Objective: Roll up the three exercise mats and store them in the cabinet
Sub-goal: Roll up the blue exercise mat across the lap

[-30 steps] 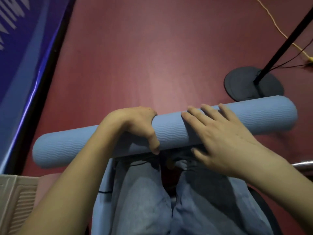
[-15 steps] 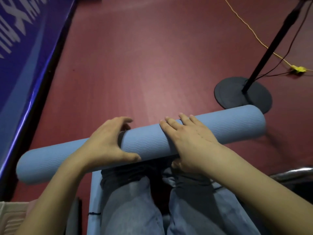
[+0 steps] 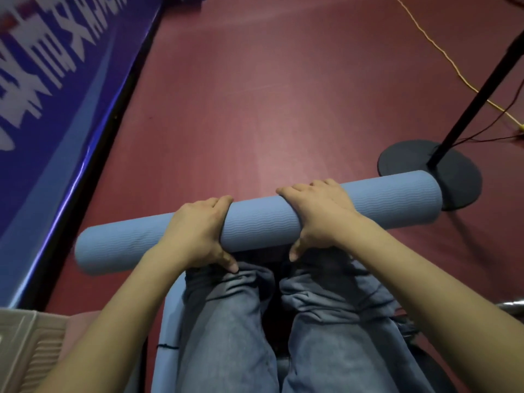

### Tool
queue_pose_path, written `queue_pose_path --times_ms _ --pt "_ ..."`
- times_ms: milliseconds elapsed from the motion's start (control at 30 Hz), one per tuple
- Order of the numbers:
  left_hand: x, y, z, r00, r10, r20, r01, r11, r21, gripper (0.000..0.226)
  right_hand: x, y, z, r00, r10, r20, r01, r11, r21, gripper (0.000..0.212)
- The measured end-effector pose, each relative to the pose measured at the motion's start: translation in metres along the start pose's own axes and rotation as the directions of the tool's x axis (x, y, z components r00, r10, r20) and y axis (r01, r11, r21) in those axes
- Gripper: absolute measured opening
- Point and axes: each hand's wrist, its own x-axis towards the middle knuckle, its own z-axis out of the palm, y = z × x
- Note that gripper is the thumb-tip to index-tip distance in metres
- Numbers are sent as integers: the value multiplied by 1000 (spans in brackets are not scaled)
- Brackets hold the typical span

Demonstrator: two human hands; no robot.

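The fully rolled, ribbed light-blue foam exercise mat (image 3: 256, 221) is held across the frame's centre above the dark-red floor (image 3: 255, 109), gripped by the left hand (image 3: 197, 234) and right hand (image 3: 319, 214) with fingers curled round it; carriage to the unseen cabinet is judged next.

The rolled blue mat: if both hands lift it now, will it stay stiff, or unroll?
The rolled blue mat looks tightly wound, so probably stiff. No strap shows, so it may unroll if left hand and right hand loosen.
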Motion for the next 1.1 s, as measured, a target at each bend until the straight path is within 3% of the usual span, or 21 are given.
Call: queue_pose_path --times_ms 167,267,467,700,800,967,1100 --pt "9 -4 -3 1000 28 -3 -28 1000 10 99 5 7 -5 999 -10 -39 9 1000 -23 91" --pt "2 -5 -20 998 61 31 -61 998 11 85 -5 11 -16 999 -46 -24 46 999 -8 84" --pt "-50 13 -52 990 123 68 -123 992 -6 82 -66 1 -43 992 -127 26 127 992 11 74" --pt "-96 43 -26 958 146 245 -129 988 -85 77 -109 -14 -22 962 -187 198 178 982 65 63" --pt "-89 39 -16 958 139 249 -101 982 -158 83 -101 -11 -18 959 -176 223 152 981 119 70" --pt "-75 24 -2 975 175 136 -119 930 -347 115 -73 2 -22 936 -269 228 188 928 323 109" --pt "-58 12 -12 969 213 122 -127 862 -491 133 -52 12 -22 950 -265 165 174 887 427 97"
